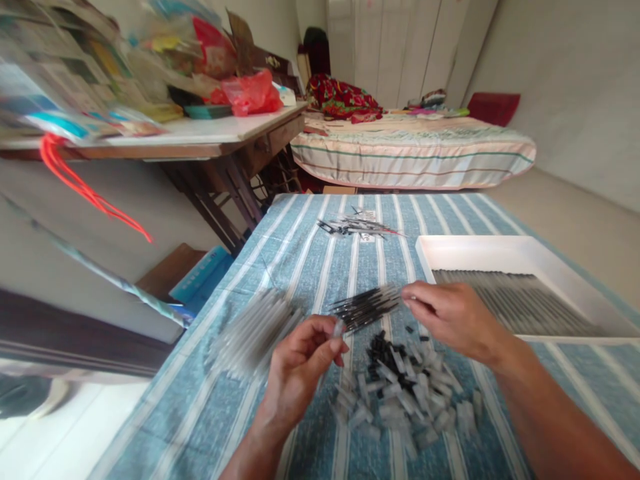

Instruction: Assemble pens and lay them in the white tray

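Note:
My left hand [305,357] is closed, thumb and fingers pinching a translucent pen barrel [339,328] whose end shows above the fingertips. Fingers of my right hand [450,317] are pinched together at the right ends of a bundle of dark pen refills [367,308]; what sits between them is too small to make out. Left of my left hand lies a blurred stack of translucent pen barrels [255,330]. Between my forearms spreads a loose heap of translucent pen caps [420,397], with small black plugs [383,353] at its upper left.
A white box [590,267] at the right holds rows of pens [515,300]. More thin refills [357,227] lie toward the far end of the striped tablecloth [295,227]. A cluttered side table [200,147] stands left, a bed [415,157] beyond.

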Motion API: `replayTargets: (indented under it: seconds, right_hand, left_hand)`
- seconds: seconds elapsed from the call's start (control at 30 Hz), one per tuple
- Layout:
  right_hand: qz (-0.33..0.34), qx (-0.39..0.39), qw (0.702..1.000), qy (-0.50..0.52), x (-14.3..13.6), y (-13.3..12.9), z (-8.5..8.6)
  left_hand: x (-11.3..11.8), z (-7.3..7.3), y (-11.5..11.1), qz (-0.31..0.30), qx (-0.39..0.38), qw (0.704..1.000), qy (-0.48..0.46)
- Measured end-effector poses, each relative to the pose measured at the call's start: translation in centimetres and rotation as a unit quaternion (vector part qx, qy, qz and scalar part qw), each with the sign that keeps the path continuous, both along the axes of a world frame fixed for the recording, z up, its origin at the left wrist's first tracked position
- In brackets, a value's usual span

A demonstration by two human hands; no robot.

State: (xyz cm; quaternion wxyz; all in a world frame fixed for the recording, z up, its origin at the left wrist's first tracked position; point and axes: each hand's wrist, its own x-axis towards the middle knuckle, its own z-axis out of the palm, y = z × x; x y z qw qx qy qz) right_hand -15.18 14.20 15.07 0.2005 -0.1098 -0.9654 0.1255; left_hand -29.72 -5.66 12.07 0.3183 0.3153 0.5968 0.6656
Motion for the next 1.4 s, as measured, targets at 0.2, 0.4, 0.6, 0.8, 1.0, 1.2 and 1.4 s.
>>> replayTargets:
  seconds: [0.2, 0.4, 0.6, 0.8, 1.0, 1.2, 1.4]
  right_hand:
    - [-0.055, 0.006, 0.963, -0.263, -0.7, 1.2, 0.0]
    - [-0.051, 0.027, 0.931, -0.360, -2.2, 0.2, -2.5]
    - [0.002, -0.077, 0.967, -0.242, -2.2, 0.2, -3.0]
    - [0.096, -0.355, 0.929, -0.043, -1.9, -1.2, -1.3]
    - [0.160, -0.384, 0.907, 0.070, -2.1, -1.9, -1.4]
    - [0.195, -0.370, 0.906, 0.058, -2.3, -2.6, -1.5]
    - [0.198, -0.361, 0.910, 0.042, -2.3, -2.8, -1.5]
  left_hand:
    - [0.0, -0.4, 0.0, 0.017, 0.021, 0.999, -0.040]
    - [0.0, -0.4, 0.2, 0.027, 0.007, 0.998, -0.051]
    - [0.2, -0.1, 0.0, -0.003, -0.039, 0.999, -0.019]
    - [0.6, 0.2, 0.0, -0.045, -0.090, 0.995, 0.006]
    - [1.1, 0.4, 0.0, -0.080, -0.111, 0.990, 0.023]
    - [1.3, 0.6, 0.2, -0.101, -0.127, 0.986, 0.043]
    - [1.4, 0.5, 0.2, -0.097, -0.129, 0.986, 0.035]
